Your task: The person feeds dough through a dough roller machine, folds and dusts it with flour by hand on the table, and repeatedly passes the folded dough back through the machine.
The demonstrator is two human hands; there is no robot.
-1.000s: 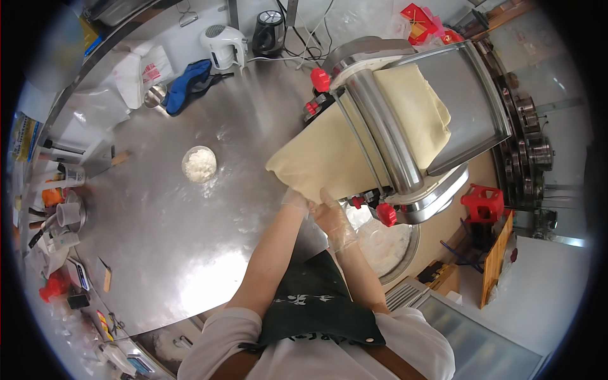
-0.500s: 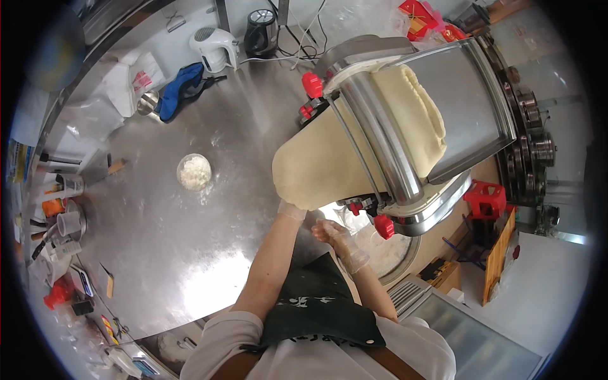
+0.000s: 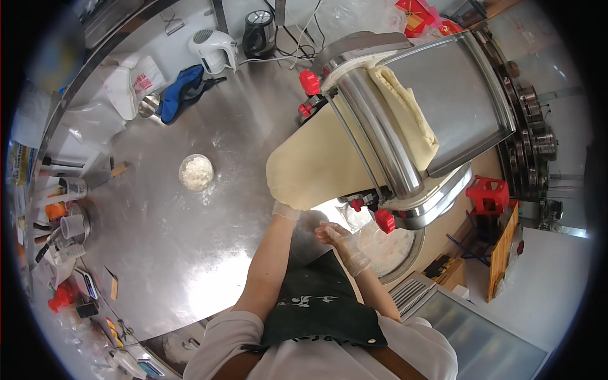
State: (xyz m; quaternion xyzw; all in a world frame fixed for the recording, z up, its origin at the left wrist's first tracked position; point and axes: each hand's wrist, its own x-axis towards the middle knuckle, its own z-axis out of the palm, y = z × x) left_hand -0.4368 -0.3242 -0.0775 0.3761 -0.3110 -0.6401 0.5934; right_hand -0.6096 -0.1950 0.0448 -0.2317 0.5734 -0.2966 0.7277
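Observation:
A wide, pale dough sheet (image 3: 316,155) comes out of a steel dough sheeter (image 3: 380,133) on the near-left side of its roller and hangs over the worktop. My left hand (image 3: 286,209), in a clear plastic glove, reaches under the sheet's lower edge. Dough covers its fingers, so their position is hidden. Past the roller, the rest of the dough (image 3: 411,117) lies folded on the feed tray. My right hand (image 3: 335,237), also gloved, is held below the machine with its fingers curled together, apart from the dough; nothing shows in it.
On the steel worktop (image 3: 145,240) stands a small bowl of flour (image 3: 196,173). A blue cloth item (image 3: 182,94), a white hand mixer (image 3: 213,50) and a dark kettle (image 3: 259,33) line the back. Red knobs (image 3: 384,220) jut from the sheeter, and a round pan (image 3: 389,250) lies below it.
The folded dough on the tray has shrunk toward the roller. The sheet's front end and my left hand have shifted slightly left. My right hand stays nearly in place.

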